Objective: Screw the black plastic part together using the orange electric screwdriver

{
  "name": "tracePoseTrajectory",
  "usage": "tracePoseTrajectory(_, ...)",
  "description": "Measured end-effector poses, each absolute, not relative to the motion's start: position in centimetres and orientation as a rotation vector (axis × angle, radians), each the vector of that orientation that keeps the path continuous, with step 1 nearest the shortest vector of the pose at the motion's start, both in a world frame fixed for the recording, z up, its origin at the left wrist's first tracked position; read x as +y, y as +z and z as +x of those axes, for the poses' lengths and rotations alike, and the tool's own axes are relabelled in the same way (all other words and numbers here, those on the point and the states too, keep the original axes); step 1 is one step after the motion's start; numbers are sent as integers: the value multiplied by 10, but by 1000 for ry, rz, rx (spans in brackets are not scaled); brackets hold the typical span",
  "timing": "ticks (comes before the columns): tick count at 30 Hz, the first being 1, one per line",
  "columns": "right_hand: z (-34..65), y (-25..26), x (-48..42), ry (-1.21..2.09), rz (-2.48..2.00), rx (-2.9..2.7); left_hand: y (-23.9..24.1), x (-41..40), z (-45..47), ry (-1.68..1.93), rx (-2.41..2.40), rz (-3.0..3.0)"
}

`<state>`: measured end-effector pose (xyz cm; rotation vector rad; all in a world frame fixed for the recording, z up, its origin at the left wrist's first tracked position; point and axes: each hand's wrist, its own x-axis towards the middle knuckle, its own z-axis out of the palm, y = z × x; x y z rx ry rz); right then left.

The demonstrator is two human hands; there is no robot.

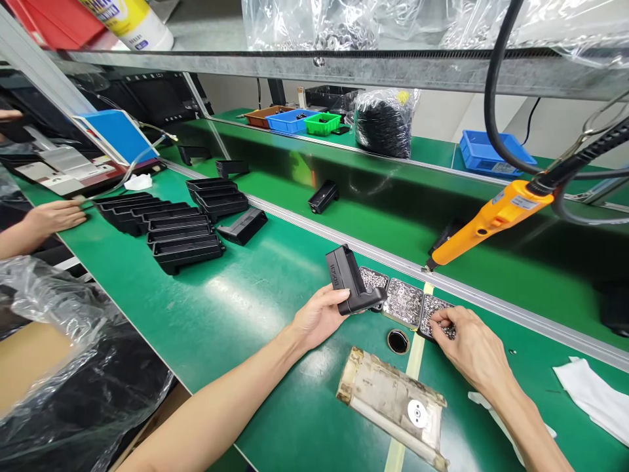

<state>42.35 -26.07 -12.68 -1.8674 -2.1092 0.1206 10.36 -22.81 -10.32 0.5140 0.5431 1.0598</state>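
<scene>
Bright, even overhead lighting. Glare patch on the glossy green bench mat [236,295] at 8 o'clock of centre. Shadows soft. Wide-angle distortion bends edges; the crinkled clear plastic bag [59,328] at 8 o'clock is blurred.

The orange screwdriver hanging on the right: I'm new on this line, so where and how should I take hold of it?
Probably grip the thick orange body of the orange screwdriver, around its middle, coming from your right and below. It hangs tilted, tip low toward the small trays of metal parts, cable end high. The right hand is nearest; the left hand holds a black housing.
</scene>
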Motion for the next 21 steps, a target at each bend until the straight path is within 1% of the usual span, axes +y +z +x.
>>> tracePoseTrajectory(8,424,-115,-261,280,-1868,-1954,-102,-228,103,1064,543,525)
tracePoseTrajectory(15,420,-94,-302,543,-1840,-1754,-102,-228,102,1066,557,506)
tracePoseTrajectory(21,418,-99,-310,518,-1890,-1657,-106,-228,103,1059,552,500)
